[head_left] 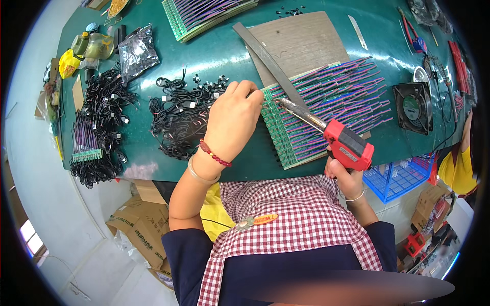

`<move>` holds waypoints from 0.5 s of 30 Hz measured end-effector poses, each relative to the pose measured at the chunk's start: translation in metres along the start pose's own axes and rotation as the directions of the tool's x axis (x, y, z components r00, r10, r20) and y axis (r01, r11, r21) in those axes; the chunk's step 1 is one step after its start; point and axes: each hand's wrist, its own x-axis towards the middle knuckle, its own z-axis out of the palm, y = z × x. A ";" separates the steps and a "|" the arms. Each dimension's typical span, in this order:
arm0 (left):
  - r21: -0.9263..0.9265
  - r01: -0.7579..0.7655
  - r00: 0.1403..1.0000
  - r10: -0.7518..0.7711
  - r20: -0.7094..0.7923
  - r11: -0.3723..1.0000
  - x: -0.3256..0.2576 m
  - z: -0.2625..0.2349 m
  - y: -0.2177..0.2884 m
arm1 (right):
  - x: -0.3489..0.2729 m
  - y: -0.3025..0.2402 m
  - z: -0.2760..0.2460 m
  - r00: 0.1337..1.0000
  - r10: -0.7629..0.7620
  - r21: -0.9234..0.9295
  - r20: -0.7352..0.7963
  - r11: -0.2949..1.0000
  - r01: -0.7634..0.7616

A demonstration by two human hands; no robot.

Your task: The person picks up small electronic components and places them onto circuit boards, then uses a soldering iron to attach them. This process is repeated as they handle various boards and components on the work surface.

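Observation:
My right hand point(348, 179) is wrapped round the handle of a red and black soldering gun point(351, 145). Its metal tip points left, over the upper left part of a green circuit board panel point(279, 136) with rows of purple and blue wires. At that panel's left edge, near the tip, my left hand point(236, 108) is closed with its fingertips pinched together; whatever is between them is hidden. A long flat metal bar point(270, 65) lies slanting across the panel's upper part. Left of my left hand spreads a pile of black cables point(176, 127) with small white connectors.
A brown board point(306, 43) lies behind the panel. Another wired panel point(204, 18) is at the far edge. More black cables point(104, 102) and a silvery plastic bag point(139, 53) lie left. A black fan point(413, 108) stands right, near pliers point(418, 43). A blue crate point(395, 178) sits below the table.

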 end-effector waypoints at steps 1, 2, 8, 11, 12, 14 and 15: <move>-0.007 -0.006 1.000 0.006 0.013 1.000 0.001 -0.001 -0.001 | 0.000 0.001 0.000 1.000 0.001 0.000 0.002 1.000 -0.001; -0.014 -0.011 1.000 0.012 0.026 1.000 0.001 -0.001 -0.002 | 0.000 0.003 0.000 1.000 -0.001 -0.025 0.007 1.000 0.001; 0.011 -0.023 0.996 0.022 0.082 1.000 0.005 -0.003 -0.004 | -0.006 0.006 -0.001 0.999 0.038 -0.031 -0.039 0.999 -0.039; 0.008 -0.032 0.994 0.031 0.107 0.999 0.006 -0.004 -0.005 | -0.008 0.005 -0.001 0.994 0.077 0.013 -0.074 0.997 -0.077; 0.008 -0.031 0.994 0.030 0.107 0.999 0.006 -0.004 -0.006 | -0.009 0.005 -0.001 0.995 0.067 0.006 -0.076 0.998 -0.067; 0.006 -0.029 0.994 0.029 0.105 1.000 0.006 -0.004 -0.006 | -0.008 0.004 0.000 0.995 0.074 0.003 -0.074 0.997 -0.074; 0.006 -0.029 0.994 0.028 0.104 1.000 0.006 -0.004 -0.006 | -0.008 0.003 0.000 0.994 0.082 0.002 -0.072 0.997 -0.082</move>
